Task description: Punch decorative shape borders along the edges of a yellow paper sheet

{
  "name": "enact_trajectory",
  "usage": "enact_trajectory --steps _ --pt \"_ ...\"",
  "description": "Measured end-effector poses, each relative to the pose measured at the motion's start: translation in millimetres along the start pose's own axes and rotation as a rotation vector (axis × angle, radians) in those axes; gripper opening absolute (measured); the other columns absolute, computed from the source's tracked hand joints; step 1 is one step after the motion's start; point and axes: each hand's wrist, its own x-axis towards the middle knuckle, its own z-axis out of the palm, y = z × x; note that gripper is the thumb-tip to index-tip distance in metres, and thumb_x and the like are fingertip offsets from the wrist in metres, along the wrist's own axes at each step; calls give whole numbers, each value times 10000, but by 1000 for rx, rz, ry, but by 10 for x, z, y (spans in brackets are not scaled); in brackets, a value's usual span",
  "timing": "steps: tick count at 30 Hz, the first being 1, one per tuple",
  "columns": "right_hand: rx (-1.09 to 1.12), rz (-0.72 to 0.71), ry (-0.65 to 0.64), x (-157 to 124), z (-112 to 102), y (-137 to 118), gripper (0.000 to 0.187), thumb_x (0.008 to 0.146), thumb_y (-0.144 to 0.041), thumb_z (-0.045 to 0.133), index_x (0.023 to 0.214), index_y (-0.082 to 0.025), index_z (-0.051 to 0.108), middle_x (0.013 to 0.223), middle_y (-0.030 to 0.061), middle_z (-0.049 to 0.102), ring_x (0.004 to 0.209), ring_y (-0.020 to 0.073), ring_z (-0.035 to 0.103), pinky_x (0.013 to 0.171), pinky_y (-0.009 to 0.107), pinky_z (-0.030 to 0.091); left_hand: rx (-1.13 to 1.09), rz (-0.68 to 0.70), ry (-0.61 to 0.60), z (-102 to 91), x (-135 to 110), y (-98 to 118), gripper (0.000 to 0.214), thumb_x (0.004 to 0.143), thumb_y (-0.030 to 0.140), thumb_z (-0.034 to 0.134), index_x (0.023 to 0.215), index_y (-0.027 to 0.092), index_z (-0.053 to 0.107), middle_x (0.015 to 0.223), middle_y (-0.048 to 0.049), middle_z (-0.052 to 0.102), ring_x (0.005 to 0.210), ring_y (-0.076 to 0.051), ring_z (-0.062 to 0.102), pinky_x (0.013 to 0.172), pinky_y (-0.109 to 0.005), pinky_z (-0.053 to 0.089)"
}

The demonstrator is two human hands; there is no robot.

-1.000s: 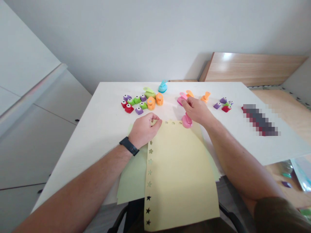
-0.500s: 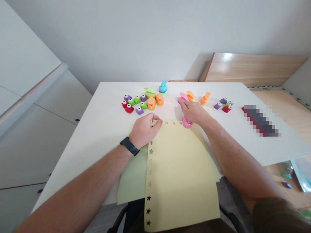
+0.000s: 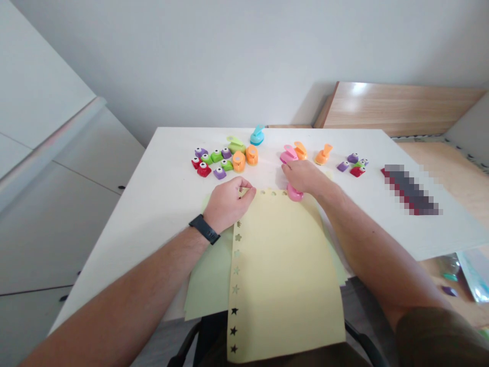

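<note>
My left hand (image 3: 230,205) is closed, pinching the top left corner of a pale yellow sheet of paper (image 3: 288,275) between thumb and fingers. Crown, flower and star holes run down the sheet's left edge, and several small holes line its top edge. At the top right of the sheet sits a pink paper punch (image 3: 295,192), its jaw at the paper's edge. Over this punch, my right hand (image 3: 303,177) presses down with fingers curled, hiding its lever. A second pink punch (image 3: 289,154) stands just beyond my right fingertips. Pale green sheets (image 3: 208,285) lie beneath the yellow one.
On the white table (image 3: 153,193), several small purple, green and red punches (image 3: 204,169) stand left, beside orange punches (image 3: 239,161) and a blue punch (image 3: 257,136). Further right are an orange punch (image 3: 324,154), more small punches (image 3: 358,171) and a blurred dark red-edged object (image 3: 412,191).
My right hand has shifted very slightly left and down over the pink paper punch. My left hand and the yellow sheet stay almost where they were.
</note>
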Motion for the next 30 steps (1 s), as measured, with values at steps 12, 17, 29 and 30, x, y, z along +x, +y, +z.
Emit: enact_trajectory --steps 12,17,29,30 --pt "-13 5 -28 -16 -34 -5 372 971 -148 398 1177 -54 693 1063 216 726 984 328 702 774 383 505 6 -15 -9 -7 -3 15 266 895 480 593 948 245 705 720 9 702 666 -191 623 627 -315 377" --pt "-3 -3 -39 -9 -37 1 353 945 -150 446 1160 -57 710 1080 225 726 995 328 693 814 402 506 10 -10 -1 0 -1 11 265 897 485 592 938 250 705 710 12 699 654 -187 618 630 -317 380" --pt "-18 28 -28 14 -33 11 399 965 -149 388 1127 -51 740 1045 243 736 959 349 712 756 403 513 17 0 -8 -8 -6 21 295 900 496 573 948 238 707 720 -4 706 656 -200 612 637 -318 385" --pt "-20 32 -30 17 -32 10 398 960 -144 394 1128 -53 743 1044 242 737 961 350 711 760 405 515 18 1 -8 -7 -6 20 299 899 497 571 951 236 708 727 -6 708 663 -202 615 640 -317 388"
